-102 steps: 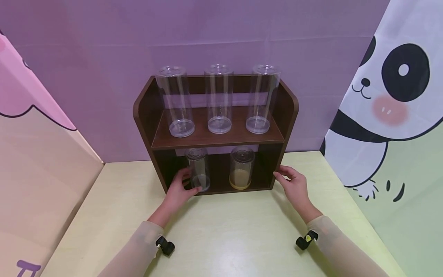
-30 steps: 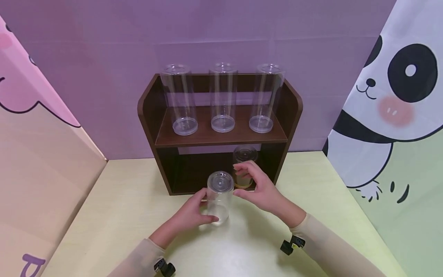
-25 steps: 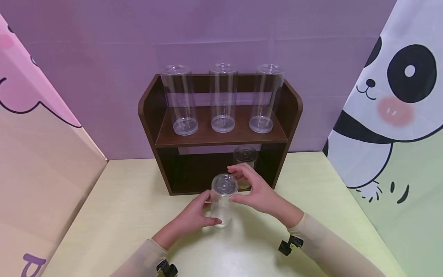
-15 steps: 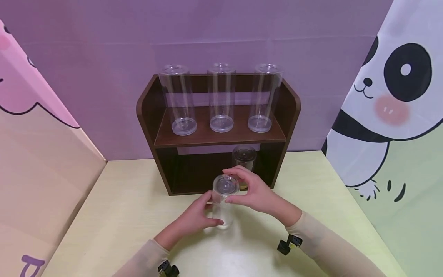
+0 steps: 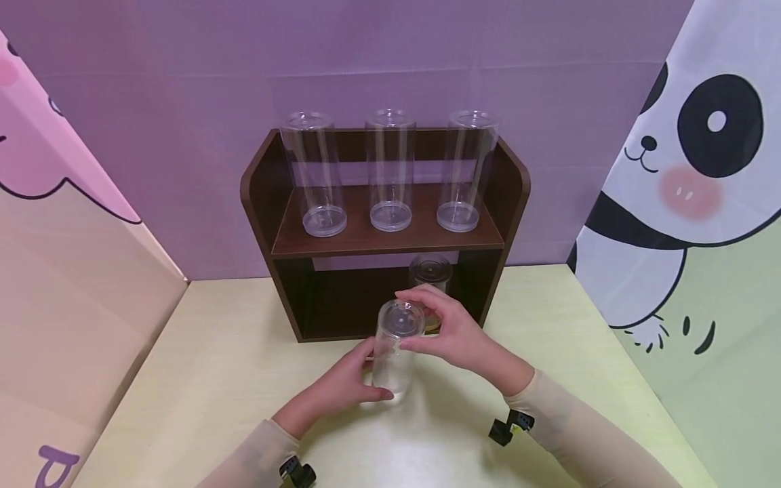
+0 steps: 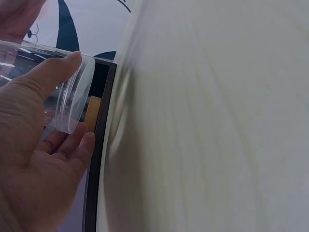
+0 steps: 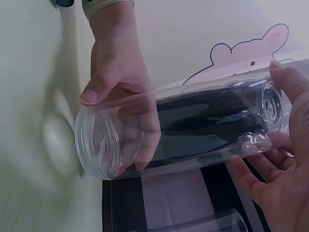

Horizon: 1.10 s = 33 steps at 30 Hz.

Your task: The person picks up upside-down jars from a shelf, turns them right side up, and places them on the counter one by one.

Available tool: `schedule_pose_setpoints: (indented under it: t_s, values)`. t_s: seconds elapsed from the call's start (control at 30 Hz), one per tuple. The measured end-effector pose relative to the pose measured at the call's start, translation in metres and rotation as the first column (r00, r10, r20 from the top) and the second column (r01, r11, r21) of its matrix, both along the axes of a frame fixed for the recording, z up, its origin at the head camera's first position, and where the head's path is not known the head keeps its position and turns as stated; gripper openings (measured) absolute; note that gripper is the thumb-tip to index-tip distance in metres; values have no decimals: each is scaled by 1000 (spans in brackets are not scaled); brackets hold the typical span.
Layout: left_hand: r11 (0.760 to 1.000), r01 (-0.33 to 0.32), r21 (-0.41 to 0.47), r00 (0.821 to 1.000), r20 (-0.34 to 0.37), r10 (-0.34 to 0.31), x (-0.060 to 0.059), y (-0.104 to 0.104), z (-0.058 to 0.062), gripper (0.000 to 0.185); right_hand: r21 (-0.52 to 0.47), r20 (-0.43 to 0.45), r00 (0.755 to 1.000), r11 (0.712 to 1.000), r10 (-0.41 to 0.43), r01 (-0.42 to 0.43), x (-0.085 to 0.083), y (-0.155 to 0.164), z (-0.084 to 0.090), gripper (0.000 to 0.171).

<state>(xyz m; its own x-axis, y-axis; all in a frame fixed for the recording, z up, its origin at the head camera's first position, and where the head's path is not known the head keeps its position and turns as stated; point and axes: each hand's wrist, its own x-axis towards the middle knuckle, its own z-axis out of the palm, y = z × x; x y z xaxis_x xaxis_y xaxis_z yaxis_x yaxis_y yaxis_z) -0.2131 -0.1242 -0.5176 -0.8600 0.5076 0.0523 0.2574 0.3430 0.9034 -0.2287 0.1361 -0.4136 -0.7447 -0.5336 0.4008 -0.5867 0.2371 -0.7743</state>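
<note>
A clear plastic jar (image 5: 395, 352) with a clear lid is held upright just in front of the brown shelf unit (image 5: 256, 203), a little above the yellow-green table (image 5: 213, 379). My left hand (image 5: 348, 381) grips its lower part, thumb on one side and fingers on the other. At the jar's lidded top, my right hand (image 5: 444, 332) curls thumb and fingers round it. The right wrist view shows the jar (image 7: 183, 130) empty, with both hands round it. In the left wrist view my thumb lies on the jar's base rim (image 6: 72, 99).
Three tall clear empty jars (image 5: 390, 169) stand in a row on the upper shelf. On the lower shelf stands a shorter jar with yellow contents (image 5: 430, 271), partly hidden behind my right hand. Purple, pink and panda-print panels wall in the table.
My left hand took the clear jar out of the lower shelf to the table's front. My right hand came from the shelf's right side and closed on the jar's top.
</note>
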Motion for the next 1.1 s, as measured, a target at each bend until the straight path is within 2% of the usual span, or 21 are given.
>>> schedule_pose_setpoints:
  t_s: [0.2,0.4,0.6,0.77,0.9,1.1]
  values:
    - [1000,-14,-28,1000,-17,13,-2,-4,-2,77,5,9,1000,1000,-5,5,-1,3,2,70]
    - [997,-49,-58,997,-66,45,-5,-20,2,75,-20,44,998,999,37,-36,-8,18,1,70]
    - [995,-86,-58,990,-120,79,-8,-46,13,74,14,97,993,998,63,-65,-14,43,-7,68]
    - [994,-104,-35,980,-175,96,-8,-65,26,74,68,171,983,995,65,-78,-17,58,-24,67]
    - [995,-99,-19,974,-208,93,-9,-72,35,73,72,178,981,994,71,-85,-18,62,-36,66]
    - [996,-82,26,971,-222,85,-11,-75,40,76,58,172,982,994,79,-90,-19,61,-41,69]
